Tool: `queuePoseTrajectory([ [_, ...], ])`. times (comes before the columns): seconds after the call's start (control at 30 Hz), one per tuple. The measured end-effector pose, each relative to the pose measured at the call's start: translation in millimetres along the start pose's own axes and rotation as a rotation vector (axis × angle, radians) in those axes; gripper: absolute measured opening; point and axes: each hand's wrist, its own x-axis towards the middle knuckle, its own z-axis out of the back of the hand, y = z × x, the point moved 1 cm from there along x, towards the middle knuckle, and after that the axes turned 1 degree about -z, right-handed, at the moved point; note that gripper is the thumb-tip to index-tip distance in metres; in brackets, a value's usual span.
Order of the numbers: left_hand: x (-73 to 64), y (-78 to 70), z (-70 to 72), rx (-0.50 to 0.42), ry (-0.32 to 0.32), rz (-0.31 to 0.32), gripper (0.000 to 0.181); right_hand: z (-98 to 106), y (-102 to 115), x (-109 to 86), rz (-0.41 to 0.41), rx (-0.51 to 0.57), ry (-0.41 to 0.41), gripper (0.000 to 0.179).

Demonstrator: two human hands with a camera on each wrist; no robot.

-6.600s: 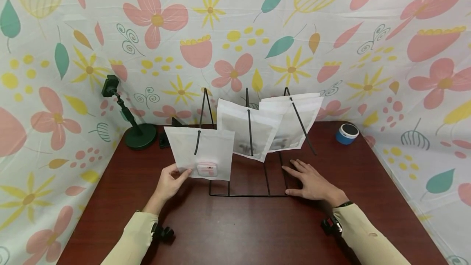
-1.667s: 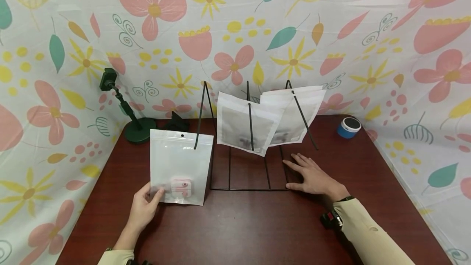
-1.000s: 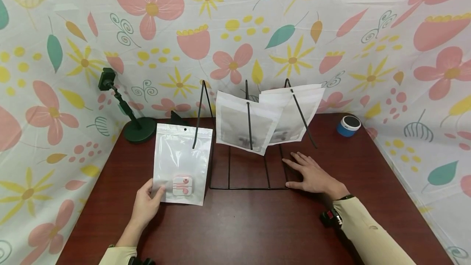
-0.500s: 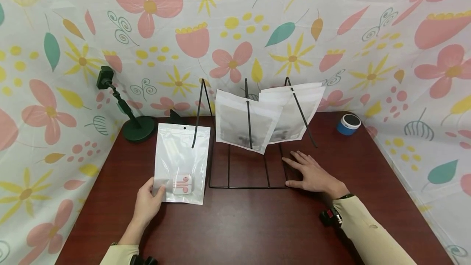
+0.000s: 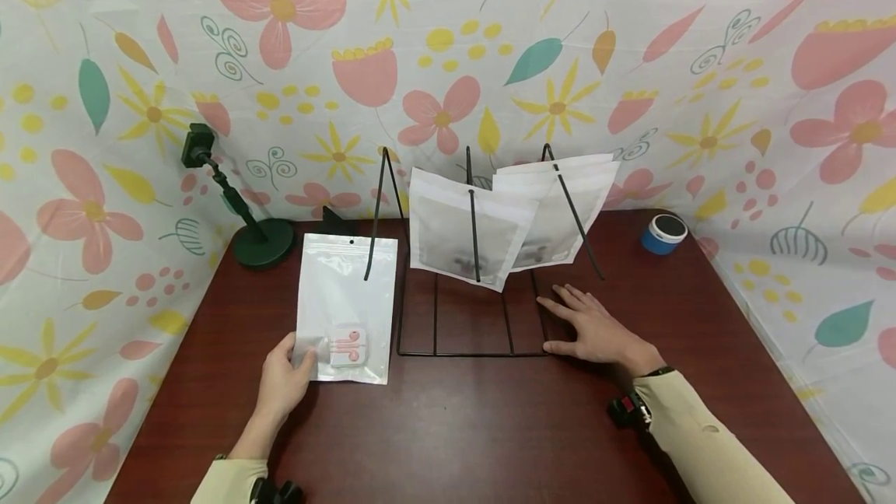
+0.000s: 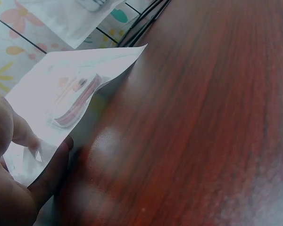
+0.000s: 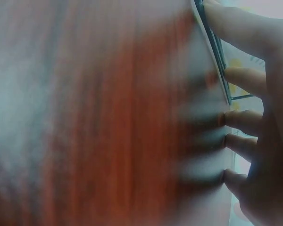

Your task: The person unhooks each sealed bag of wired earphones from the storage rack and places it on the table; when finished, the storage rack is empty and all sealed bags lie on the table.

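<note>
In the head view, my left hand (image 5: 281, 381) pinches the lower left edge of a white zip pouch (image 5: 343, 286) between thumb and fingers. A pair of pink earphones in a clear case (image 5: 348, 347) shows through its front. The pouch's hang hole lies left of the rack's left prong, which crosses in front of its upper right part. In the left wrist view, the thumb is on the front of the pouch (image 6: 42, 89), fingers behind. My right hand (image 5: 595, 337) rests with spread fingers at the right side of the black wire rack (image 5: 476, 355), touching its base and the table.
Other white pouches (image 5: 462, 232) hang on the rack's middle and right prongs (image 5: 577, 216). A dark green stand (image 5: 262, 243) is at the back left, a blue-and-white round container (image 5: 663, 234) at the back right. A floral cloth (image 5: 448, 45) covers the walls behind the table (image 5: 448, 434).
Since the earliest frame, the earphone pouch has come off the left prong and moved left and down in my left hand. Lately it has tilted slightly. The right hand stays put.
</note>
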Motion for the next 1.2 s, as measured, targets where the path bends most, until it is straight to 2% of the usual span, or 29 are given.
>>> queuePoseTrajectory([
  [0.33,4.1,-1.9,-2.5,0.077,-0.012,0.023,0.028,2.2,0.1,1.3,0.001,-0.013,-0.001,0.084],
  [0.9,5.8,-10.9,1.6,0.169,0.027,0.079,0.033,4.9,3.4,1.3,0.004,-0.002,-0.003,0.083],
  [1.2,5.8,-10.7,2.8,0.194,0.056,0.097,0.038,4.1,3.6,0.4,0.004,0.001,-0.002,0.083],
])
